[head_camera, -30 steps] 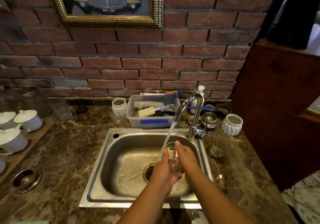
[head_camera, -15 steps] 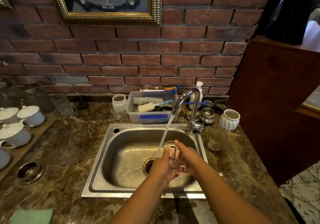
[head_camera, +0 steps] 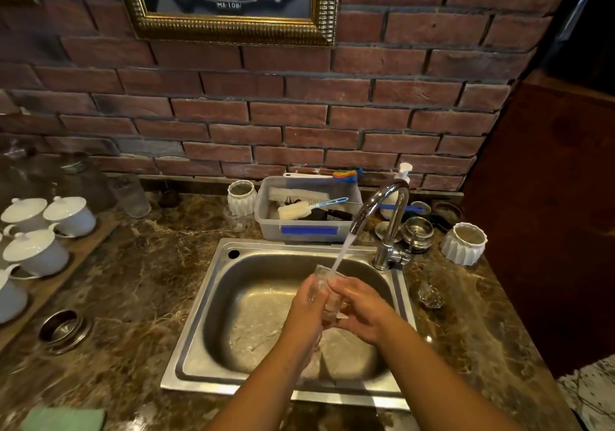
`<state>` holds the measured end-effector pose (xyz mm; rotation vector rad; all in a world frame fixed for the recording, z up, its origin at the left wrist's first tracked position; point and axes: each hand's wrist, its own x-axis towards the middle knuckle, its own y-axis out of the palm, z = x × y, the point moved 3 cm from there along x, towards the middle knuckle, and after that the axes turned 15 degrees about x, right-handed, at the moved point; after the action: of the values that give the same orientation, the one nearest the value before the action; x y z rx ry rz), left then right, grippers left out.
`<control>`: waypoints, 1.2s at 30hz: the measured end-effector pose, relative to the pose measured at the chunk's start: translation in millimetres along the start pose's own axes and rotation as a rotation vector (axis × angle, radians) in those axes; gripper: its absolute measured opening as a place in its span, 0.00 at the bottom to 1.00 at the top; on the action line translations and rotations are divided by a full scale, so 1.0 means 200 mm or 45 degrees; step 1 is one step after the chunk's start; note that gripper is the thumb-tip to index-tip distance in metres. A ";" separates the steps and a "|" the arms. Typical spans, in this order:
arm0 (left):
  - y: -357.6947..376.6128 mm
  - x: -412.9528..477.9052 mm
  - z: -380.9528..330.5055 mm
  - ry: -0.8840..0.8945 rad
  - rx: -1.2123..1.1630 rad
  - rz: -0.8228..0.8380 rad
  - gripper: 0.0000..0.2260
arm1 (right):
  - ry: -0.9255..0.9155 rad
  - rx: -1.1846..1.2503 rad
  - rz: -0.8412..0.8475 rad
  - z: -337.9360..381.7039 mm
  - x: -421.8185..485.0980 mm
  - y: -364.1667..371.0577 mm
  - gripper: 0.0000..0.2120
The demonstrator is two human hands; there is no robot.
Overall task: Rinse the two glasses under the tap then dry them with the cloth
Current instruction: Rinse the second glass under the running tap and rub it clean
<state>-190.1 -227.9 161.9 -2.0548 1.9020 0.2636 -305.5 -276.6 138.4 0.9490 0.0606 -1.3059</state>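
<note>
While water [head_camera: 342, 251] runs, left hand [head_camera: 304, 311], right hand [head_camera: 363, 311] grip glass [head_camera: 321, 285] — clear of sink rim [head_camera: 191, 324].

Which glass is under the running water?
The glass gripped by the left hand and right hand over the sink, catching the stream; the small glass right of the sink stands untouched on the counter.

L hand [head_camera: 307, 311], R hand [head_camera: 363, 311] seemingly curled
</note>
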 end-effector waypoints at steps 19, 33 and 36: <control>-0.01 0.27 0.01 -0.259 -0.268 -0.045 0.14 | -0.585 -0.710 -0.041 0.05 0.11 -0.03 0.36; 0.00 0.30 0.00 -0.154 -0.220 -0.069 0.14 | -0.423 -0.755 0.080 0.07 0.16 -0.06 0.38; 0.01 0.31 0.01 -0.132 -0.175 -0.063 0.13 | -0.426 -0.761 0.086 0.08 0.15 -0.09 0.34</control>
<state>-186.7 -284.0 137.8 -2.1277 1.8145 0.4914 -318.3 -310.3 123.0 0.2193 0.1482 -1.2634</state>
